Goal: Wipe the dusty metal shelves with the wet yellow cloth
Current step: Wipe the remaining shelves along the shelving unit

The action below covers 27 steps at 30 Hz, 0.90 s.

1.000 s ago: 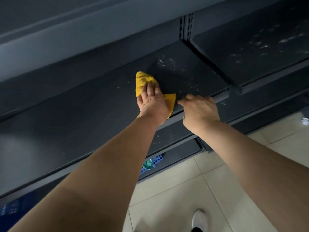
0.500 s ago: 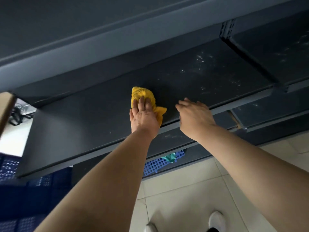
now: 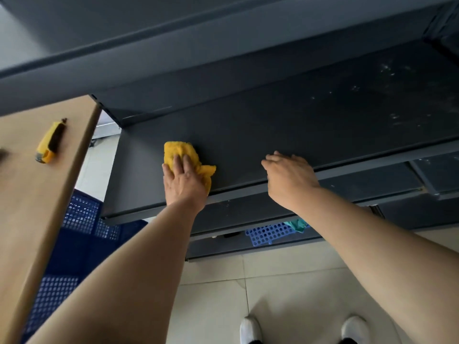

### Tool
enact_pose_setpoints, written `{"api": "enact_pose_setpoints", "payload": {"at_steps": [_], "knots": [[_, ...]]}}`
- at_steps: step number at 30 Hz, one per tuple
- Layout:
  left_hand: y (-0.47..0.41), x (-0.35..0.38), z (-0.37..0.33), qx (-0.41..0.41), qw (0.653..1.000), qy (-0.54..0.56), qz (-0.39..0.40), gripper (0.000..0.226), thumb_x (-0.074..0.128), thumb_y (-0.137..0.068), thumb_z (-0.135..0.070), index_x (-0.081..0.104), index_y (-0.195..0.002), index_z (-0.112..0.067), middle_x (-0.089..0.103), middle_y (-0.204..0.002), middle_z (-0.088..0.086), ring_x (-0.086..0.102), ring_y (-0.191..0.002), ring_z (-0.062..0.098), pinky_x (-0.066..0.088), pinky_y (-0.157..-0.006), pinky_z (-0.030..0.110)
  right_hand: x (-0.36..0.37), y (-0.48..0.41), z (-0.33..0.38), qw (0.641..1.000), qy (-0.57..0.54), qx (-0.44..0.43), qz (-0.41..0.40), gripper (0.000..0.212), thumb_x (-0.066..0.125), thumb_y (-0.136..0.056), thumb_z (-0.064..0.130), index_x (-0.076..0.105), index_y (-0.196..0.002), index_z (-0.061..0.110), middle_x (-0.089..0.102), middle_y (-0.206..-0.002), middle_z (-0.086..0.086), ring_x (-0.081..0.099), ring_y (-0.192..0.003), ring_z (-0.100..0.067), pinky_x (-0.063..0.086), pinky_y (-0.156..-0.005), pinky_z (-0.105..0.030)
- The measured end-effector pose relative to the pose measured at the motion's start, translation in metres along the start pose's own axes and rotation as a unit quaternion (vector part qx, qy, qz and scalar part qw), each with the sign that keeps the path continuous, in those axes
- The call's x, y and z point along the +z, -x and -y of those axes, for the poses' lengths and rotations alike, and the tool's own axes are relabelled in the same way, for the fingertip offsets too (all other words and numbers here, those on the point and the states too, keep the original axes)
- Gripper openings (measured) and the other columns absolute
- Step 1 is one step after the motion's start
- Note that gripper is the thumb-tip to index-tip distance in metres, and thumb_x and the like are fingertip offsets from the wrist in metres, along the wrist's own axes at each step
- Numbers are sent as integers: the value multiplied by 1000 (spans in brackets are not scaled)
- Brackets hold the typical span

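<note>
While the left hand presses flat, fingers straight, on a yellow cloth near the left end of a dark metal shelf, the right hand rests empty on the shelf's front edge, well apart from it. Pale dust specks show toward the shelf's right. A yellow utility knife lies on a wooden board at left; blue crates stand below.

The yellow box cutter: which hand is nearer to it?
Left. The left hand presses the yellow cloth right of the box cutter; the right hand rests farther right.
</note>
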<state>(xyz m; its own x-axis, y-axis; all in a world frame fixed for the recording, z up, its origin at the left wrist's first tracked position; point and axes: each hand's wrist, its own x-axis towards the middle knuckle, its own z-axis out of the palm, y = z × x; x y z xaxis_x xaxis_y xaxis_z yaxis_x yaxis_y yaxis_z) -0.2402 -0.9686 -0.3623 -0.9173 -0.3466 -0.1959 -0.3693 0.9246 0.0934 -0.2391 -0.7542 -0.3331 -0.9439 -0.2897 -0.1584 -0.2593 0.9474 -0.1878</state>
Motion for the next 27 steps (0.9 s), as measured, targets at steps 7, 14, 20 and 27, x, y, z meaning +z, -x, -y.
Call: {"api": "enact_pose_setpoints", "payload": {"at_steps": [7,14,20,27], "knots": [[-3,-3,-12,-12,1000,21,11,74,44,-98,-28,-3,-154,-12,-8,-162,6,-11,-146,38,6,-121,46,0,10,-20,1000,1,2,-8,43,50,-93,11,50,-134,18,42,-147,7,26,-144,-12,23,-115,-38],[-1,0,-87,41,999,4,12,71,42,-99,-26,1,-155,-13,-5,-162,4,-9,-146,39,9,-120,46,-16,27,-87,998,16,52,-18,40,52,-91,12,53,-131,18,47,-142,5,33,-140,-14,33,-110,-38],[9,8,-176,89,996,-17,12,72,44,-98,-23,0,-154,-10,-7,-161,5,-9,-146,38,8,-119,46,-28,39,-140,998,10,63,-29,45,53,-92,13,50,-136,17,42,-148,3,27,-144,-15,30,-113,-36],[21,17,-273,108,994,-13,19,77,46,-97,-21,-4,-154,-10,-13,-161,6,-12,-146,38,4,-119,46,-42,44,-202,997,-5,65,-42,48,50,-95,16,42,-142,18,31,-155,0,20,-147,-18,29,-113,-37]]}}
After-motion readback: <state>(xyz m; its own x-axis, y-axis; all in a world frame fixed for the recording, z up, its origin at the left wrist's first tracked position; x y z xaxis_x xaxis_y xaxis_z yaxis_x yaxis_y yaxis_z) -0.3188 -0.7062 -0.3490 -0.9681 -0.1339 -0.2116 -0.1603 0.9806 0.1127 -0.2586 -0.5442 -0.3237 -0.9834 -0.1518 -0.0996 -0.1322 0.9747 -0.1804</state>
